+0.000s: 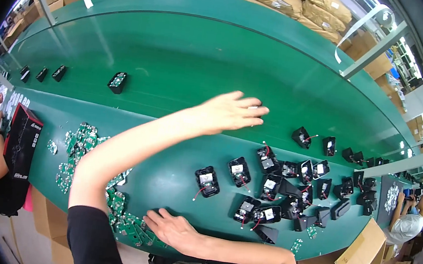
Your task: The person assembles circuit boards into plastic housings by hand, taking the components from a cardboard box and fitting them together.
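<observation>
My left hand (231, 114) reaches over the green conveyor belt (179, 50), its fingers spread. A small whitish spot shows between those fingers, too small to make out. My right hand (174, 230) lies low near the front edge of the green table (170, 174), fingers apart, beside a heap of green circuit boards (116, 210). Whether its fingertips touch a board is hard to see. Right of my hands, an open black plastic housing (207, 181) with red wires lies apart, near another such housing (239, 172). Several more housings (270, 186) are clustered further right.
More circuit boards (82, 141) lie left of my left arm. A black box (23, 142) stands at the table's left end. On the belt are a board-filled housing (117, 82) and several other housings (302, 137). A cardboard box (362, 253) stands front right. Co-workers sit at both sides.
</observation>
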`<action>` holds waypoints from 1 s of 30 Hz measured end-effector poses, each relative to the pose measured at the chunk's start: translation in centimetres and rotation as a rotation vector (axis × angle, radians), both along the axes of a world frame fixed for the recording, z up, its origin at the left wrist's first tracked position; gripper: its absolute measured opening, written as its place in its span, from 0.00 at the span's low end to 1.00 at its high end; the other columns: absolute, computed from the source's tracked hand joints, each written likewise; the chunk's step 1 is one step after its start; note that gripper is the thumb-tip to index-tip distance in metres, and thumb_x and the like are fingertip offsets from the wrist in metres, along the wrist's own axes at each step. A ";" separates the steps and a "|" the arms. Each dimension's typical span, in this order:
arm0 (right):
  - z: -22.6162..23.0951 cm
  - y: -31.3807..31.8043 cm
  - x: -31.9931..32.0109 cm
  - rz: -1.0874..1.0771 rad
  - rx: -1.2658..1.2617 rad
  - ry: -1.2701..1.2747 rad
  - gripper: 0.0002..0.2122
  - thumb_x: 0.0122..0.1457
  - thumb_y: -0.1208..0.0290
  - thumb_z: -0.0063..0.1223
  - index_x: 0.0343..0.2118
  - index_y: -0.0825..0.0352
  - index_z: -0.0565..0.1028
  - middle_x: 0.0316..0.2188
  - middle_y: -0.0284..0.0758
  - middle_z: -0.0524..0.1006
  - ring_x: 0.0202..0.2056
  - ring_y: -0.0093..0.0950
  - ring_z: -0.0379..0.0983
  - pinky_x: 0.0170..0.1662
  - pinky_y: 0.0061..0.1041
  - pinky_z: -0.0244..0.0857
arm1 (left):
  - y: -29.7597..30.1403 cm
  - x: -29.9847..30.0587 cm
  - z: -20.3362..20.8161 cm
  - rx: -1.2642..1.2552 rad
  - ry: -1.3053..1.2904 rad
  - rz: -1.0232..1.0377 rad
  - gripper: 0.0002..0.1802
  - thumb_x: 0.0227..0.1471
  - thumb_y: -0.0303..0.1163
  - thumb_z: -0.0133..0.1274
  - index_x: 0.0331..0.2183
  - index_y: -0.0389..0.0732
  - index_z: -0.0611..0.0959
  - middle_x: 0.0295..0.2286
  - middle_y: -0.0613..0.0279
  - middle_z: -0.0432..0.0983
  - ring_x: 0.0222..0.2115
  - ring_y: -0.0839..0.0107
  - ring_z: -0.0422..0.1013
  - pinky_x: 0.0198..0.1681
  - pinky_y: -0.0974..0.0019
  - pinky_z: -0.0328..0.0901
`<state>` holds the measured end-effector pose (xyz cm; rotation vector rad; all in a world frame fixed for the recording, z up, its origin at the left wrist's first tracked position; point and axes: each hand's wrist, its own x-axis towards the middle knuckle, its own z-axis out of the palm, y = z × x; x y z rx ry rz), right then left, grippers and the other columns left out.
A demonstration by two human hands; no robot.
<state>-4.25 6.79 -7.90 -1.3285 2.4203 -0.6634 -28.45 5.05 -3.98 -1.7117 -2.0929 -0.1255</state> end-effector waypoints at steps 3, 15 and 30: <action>-0.4 1.1 -0.3 -0.217 -0.002 -0.248 0.19 0.44 0.75 0.53 0.42 0.71 0.67 0.42 0.41 0.64 0.34 0.37 0.69 0.32 0.29 0.70 | 4.2 -1.6 -2.6 -0.333 -0.148 0.101 0.33 0.37 0.24 0.53 0.49 0.48 0.66 0.52 0.67 0.56 0.52 0.66 0.55 0.45 0.61 0.61; 4.4 3.0 -1.0 -0.328 -0.052 0.014 0.20 0.42 0.68 0.59 0.38 0.69 0.68 0.37 0.40 0.65 0.41 0.35 0.65 0.31 0.32 0.69 | -4.4 -0.2 2.6 0.015 -0.408 0.554 0.18 0.36 0.42 0.56 0.30 0.41 0.80 0.29 0.58 0.71 0.34 0.60 0.65 0.35 0.59 0.65; -1.6 -20.6 -14.5 0.103 -0.264 0.111 0.25 0.42 0.45 0.53 0.43 0.49 0.71 0.52 0.39 0.61 0.56 0.50 0.46 0.56 0.52 0.40 | -15.8 33.1 -4.0 1.197 -0.776 1.304 0.20 0.49 0.47 0.44 0.20 0.39 0.73 0.56 0.52 0.50 0.58 0.50 0.36 0.57 0.50 0.33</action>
